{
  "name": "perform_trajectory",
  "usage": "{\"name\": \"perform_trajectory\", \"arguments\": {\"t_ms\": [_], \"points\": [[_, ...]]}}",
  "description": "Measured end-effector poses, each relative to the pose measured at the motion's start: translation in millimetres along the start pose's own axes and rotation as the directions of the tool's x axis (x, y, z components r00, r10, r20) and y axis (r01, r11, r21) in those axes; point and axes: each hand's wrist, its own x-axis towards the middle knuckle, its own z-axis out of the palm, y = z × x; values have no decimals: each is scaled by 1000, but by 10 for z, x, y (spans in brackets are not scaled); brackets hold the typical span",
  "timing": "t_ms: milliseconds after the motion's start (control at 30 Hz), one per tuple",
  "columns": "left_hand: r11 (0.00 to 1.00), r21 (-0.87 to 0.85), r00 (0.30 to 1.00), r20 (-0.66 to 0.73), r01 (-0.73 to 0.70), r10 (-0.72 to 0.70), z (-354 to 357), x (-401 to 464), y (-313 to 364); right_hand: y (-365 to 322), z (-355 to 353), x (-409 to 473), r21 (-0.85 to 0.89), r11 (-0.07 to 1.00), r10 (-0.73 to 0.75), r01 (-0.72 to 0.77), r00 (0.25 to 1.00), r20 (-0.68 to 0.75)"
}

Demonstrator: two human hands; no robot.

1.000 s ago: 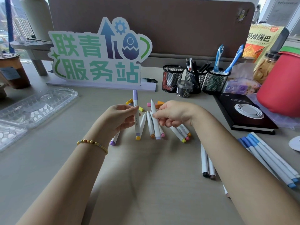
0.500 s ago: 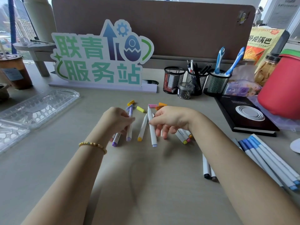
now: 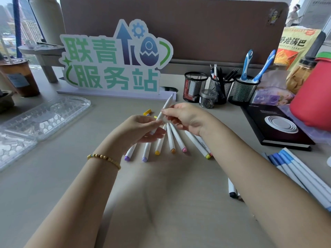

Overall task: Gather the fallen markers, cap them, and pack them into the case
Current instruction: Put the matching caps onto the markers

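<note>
Barely begun: both grips, right hand [image 3: 184, 117] and left hand [image 3: 143, 129], pinch one uncapped marker [image 3: 165, 109]; clear case [image 3: 44, 115] beside it holds none.

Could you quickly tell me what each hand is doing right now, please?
Left hand: fingers on the white marker's lower end.
Right hand: pinching the same marker.

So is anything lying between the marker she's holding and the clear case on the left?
Nothing visible does. The marker, pinched by the right hand over the left hand, faces bare desk toward the case.
</note>
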Motion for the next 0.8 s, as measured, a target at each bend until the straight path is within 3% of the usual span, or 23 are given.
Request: {"name": "perform_trajectory", "arguments": {"t_ms": [133, 200, 300, 367, 433, 800], "points": [[988, -155, 992, -122, -4, -15, -122, 19, -7, -96, 55, 174, -44, 998, -55, 53, 998, -36], [972, -233, 980, -196, -19, -28, -188, 42, -24, -70, 69, 341, -256, 961, -145, 109, 981, -128], [946, -320, 957, -284, -44, -52, -245, 96, -45, 30, 105, 551, -647, 741, -287, 180, 956, -64], [935, -349, 938, -339, -63, -64, -284, 135, -57, 84, 131, 660, -779, 595, -283, 199, 959, 30], [930, -358, 923, -379, -76, -70, -327, 159, -79, 111, 166, 758, -835, 503, -263, 223, 960, 98], [940, -332, 921, -384, -77, -61, -321, 182, -118, 165, 338, 937, -932, 255, -311, 257, 935, 172]]}}
